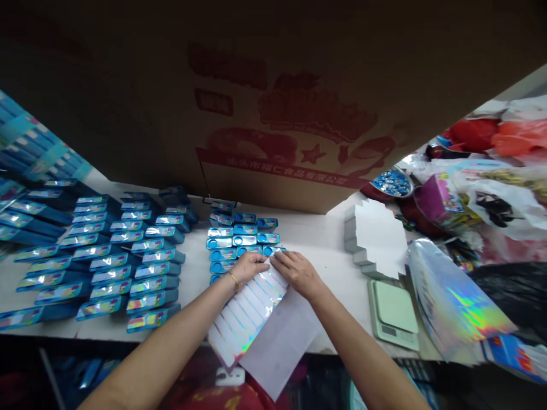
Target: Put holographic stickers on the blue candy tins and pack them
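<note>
My left hand (249,266) and my right hand (298,273) meet at the top edge of a holographic sticker sheet (250,310) lying on white backing paper (282,341) at the table's front edge. Both hands pinch at the sheet's upper corner, fingers closed on it. A gold bracelet sits on my left wrist. Just beyond the hands lie small blue open tins (239,239) in rows on the white table (320,239).
Many blue holographic boxes (111,262) fill the table's left. A big cardboard box (273,114) overhangs the back. To the right are stacked white cards (378,239), a green scale (395,313), holographic sheets (453,302), a bowl (391,183) and plastic bags (499,199).
</note>
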`<state>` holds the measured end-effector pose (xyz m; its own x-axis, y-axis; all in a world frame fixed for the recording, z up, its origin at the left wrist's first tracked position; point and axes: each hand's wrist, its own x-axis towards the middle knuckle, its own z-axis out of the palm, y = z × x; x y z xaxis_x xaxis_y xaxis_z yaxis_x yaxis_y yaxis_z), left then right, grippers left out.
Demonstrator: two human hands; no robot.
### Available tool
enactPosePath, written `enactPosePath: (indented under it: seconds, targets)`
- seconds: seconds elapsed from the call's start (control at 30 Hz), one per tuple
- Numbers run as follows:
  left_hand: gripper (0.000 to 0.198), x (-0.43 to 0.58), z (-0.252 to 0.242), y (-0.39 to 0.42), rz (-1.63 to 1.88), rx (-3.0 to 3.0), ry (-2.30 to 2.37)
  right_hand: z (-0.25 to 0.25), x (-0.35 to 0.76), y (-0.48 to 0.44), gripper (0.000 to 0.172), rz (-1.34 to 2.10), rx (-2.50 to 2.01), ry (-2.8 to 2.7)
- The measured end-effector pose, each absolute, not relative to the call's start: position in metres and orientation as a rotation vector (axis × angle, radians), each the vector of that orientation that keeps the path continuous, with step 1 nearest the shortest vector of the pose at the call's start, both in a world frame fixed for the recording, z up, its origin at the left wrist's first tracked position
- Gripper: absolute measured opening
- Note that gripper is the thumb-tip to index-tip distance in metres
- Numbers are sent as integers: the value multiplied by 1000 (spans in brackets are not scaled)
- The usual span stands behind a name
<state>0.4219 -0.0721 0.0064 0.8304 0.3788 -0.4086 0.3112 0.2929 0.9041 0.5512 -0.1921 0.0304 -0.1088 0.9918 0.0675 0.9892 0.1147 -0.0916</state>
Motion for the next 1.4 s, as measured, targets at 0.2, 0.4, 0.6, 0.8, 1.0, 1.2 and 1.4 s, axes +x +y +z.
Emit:
enactPosePath:
  seconds: [0.2,0.4,0.6,0.8,1.0,1.2,1.4]
  targets:
    - [13,427,-3,-73,148,1763,616,61,546,-211,21,59,-2090,-1932]
    - [13,436,-12,-81,246,1910,677,129,540,-190,15,309,-2166,-1451]
    - [24,412,1,-82,487,1950,738,133,535,-166,14,336,-2308,-1491]
    - [21,409,23,-107,448,2130,675,133,527,-168,15,321,-2454,-1697]
    - [17,416,-8,-121,185,2296,538,126,547,-175,24,147,-2510,-1896]
    - [22,407,-8,-131,136,2365,433,134,568,-179,13,436,-2174,-1353]
    - [26,384,19,-108,446,1991,584,106,523,-148,20,1113,-1531,-642]
